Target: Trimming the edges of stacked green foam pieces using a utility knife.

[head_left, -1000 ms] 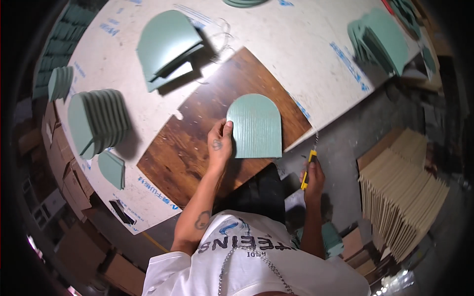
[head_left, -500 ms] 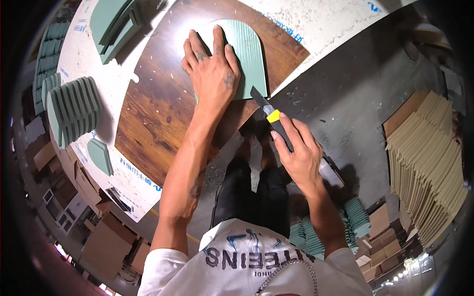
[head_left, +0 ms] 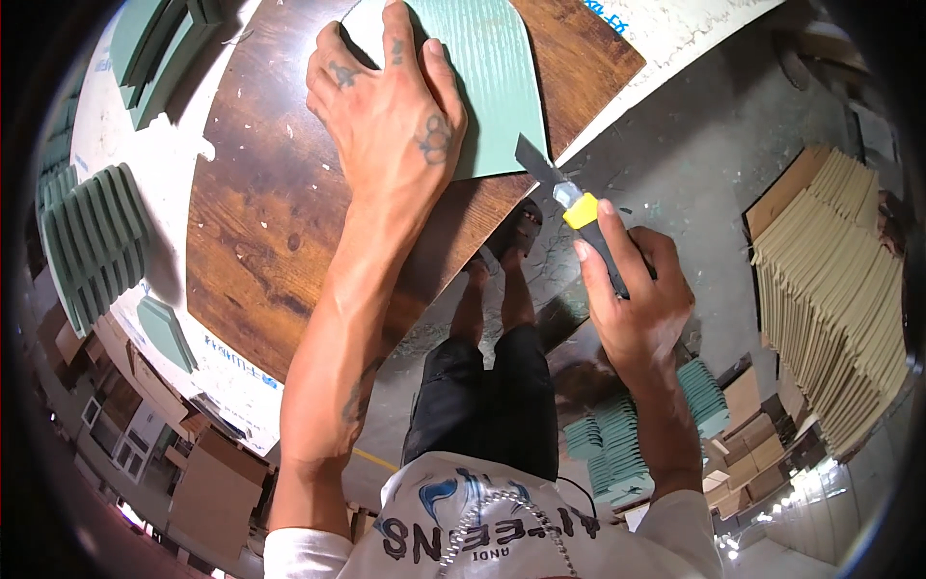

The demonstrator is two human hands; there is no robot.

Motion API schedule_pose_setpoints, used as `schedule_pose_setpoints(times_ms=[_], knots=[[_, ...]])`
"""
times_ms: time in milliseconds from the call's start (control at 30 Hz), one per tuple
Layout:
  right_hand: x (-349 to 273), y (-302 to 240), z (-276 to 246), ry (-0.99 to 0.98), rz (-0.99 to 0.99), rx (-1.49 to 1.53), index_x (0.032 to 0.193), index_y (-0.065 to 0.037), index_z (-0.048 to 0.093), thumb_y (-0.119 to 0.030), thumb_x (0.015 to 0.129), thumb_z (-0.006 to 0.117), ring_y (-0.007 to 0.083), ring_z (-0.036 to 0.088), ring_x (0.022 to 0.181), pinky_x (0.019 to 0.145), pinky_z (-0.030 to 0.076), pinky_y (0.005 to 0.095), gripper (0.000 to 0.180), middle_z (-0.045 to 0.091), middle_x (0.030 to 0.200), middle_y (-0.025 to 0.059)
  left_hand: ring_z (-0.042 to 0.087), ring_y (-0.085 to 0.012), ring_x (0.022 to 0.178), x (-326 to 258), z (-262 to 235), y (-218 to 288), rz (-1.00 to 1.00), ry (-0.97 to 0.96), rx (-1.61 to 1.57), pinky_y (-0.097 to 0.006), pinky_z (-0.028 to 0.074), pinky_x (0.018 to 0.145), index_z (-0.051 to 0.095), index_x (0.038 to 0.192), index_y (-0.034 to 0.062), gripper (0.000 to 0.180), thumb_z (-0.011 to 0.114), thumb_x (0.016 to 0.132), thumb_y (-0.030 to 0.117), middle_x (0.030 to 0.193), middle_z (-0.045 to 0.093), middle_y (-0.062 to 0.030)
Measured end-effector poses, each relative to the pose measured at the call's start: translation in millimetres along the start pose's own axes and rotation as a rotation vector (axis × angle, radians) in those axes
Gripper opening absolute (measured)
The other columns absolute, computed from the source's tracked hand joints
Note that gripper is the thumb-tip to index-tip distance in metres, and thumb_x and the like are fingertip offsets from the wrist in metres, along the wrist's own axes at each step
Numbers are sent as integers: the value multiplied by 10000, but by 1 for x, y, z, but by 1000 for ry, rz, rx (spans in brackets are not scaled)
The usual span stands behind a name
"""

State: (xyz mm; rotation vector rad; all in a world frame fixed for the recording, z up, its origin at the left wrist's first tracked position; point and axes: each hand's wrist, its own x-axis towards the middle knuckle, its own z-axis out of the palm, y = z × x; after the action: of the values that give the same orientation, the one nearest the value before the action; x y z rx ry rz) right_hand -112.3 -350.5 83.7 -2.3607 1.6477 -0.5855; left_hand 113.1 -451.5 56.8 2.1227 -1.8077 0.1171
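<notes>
A pale green, round-topped panel point(head_left: 503, 92) lies on a brown wood-grain board point(head_left: 260, 222). My left hand point(head_left: 395, 121) presses flat on the panel's left part, its fingers spread. In my right hand point(head_left: 637, 299) is a utility knife point(head_left: 582, 209) with a black and yellow handle, the fingers wrapped round it. Its dark blade is out and points up and left, close to the panel's lower right corner. I cannot tell whether the blade touches the panel.
The board rests on a white table point(head_left: 666, 63). A row of green cut pieces point(head_left: 96, 241), a small green piece point(head_left: 166, 333) and more green pieces point(head_left: 159, 53) lie to the left. Tall tan sheets point(head_left: 820, 289) stand at right; stacked green pieces point(head_left: 617, 449) sit below.
The view has come closer to the board, and both hands look larger. My right hand with the knife appears farther right, the blade still by the panel's corner. My left hand stays on the panel.
</notes>
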Motion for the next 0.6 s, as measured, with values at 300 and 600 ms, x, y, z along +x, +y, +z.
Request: schedule_pose_setpoints(times_ms=[300,600], knots=[[77,26,19,34,-89,100,1291,-227,728,-256,848,856,143,601,598,482,499,305,462,604,846,7,410,-562,1299,7,10,-24,114,20,19,-675,365,1057,493,1432,31,467,547,1015,233,1388,406,-436],[146,33,20,-9,-148,62,1197,-180,787,-290,898,795,163,639,624,555,520,326,319,676,819,54,469,-536,1248,-6,23,-32,238,99,57,-695,411,997,517,1419,44,444,572,1006,199,1330,433,-455]])
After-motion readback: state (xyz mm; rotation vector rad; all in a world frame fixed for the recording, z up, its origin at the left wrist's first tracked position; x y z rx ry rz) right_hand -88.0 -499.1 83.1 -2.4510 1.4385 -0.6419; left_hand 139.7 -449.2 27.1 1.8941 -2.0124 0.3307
